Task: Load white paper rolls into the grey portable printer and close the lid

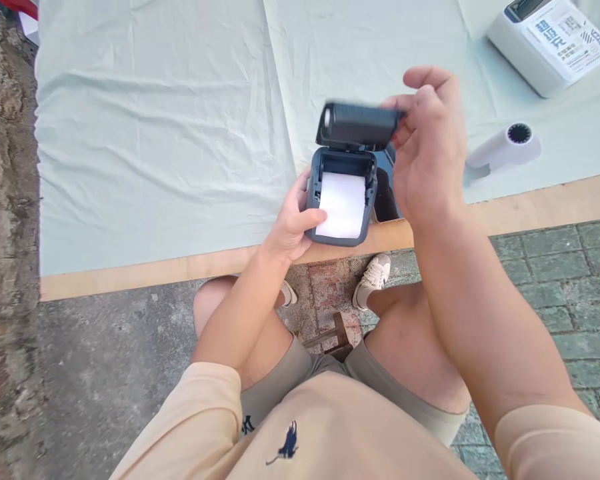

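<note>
Thumb (314,219) of left hand (294,223) over dark printer's (372,213) white paper (345,208)

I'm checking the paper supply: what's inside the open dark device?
White paper sits in the open dark device. The thumb of the left hand covers a bit of its left edge; whatever lies beneath the paper is hidden.
</note>
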